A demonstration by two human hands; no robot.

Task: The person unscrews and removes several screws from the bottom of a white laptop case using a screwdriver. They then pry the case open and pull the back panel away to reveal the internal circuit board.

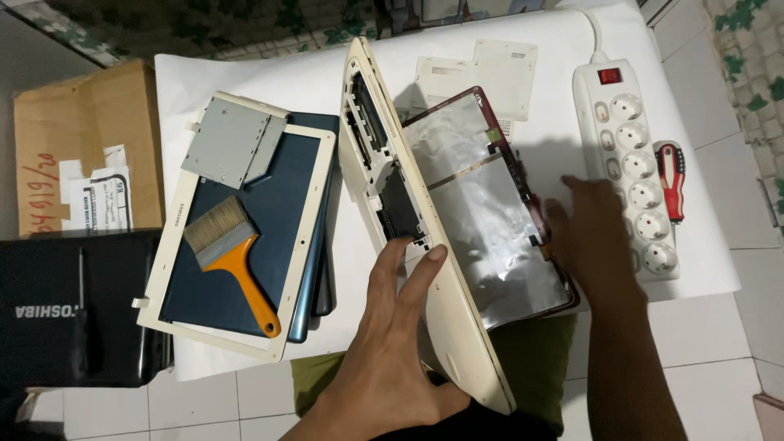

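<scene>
My left hand grips the near edge of a cream laptop base shell, which stands tilted up on its side with its underside openings facing left. Behind the shell lies a silver foil-backed panel with a dark red rim, tilted against it. My right hand rests flat at the panel's right edge, fingers spread, next to a white power strip. Whether that hand grasps the panel is unclear.
A cream-framed dark screen panel lies at left, carrying an orange-handled paintbrush and a grey metal drive plate. White cover plates sit at the back. A red screwdriver lies right of the strip. A cardboard box and black laptop are far left.
</scene>
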